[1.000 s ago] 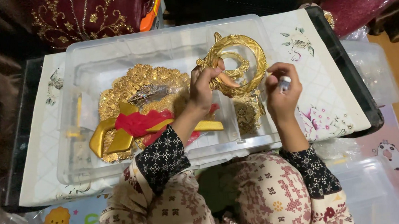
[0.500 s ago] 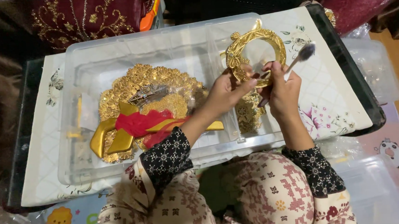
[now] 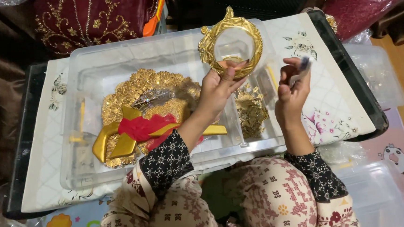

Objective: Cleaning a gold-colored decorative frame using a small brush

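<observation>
Gold ring ornament held up over the clear plastic tray point(image 3: 114, 58) for brush work.

The left hand point(image 3: 217, 91) has its grip closed on the lower rim of the gold ring ornament point(image 3: 230, 41), lifted above the tray's far right corner. The right hand point(image 3: 292, 91), just right of the tray's middle, pinches a small brush point(image 3: 302, 70). Judged step: cleaning or touching up the ring; next the brush must meet the rim. A gold headdress with red cloth point(image 3: 141, 117) lies inside the tray.

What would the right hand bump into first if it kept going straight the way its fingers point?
The right hand points up and slightly left, holding a small silvery tool. Probably it would meet the gold ring-shaped ornament held up by the left hand, though depth is unclear.
</observation>
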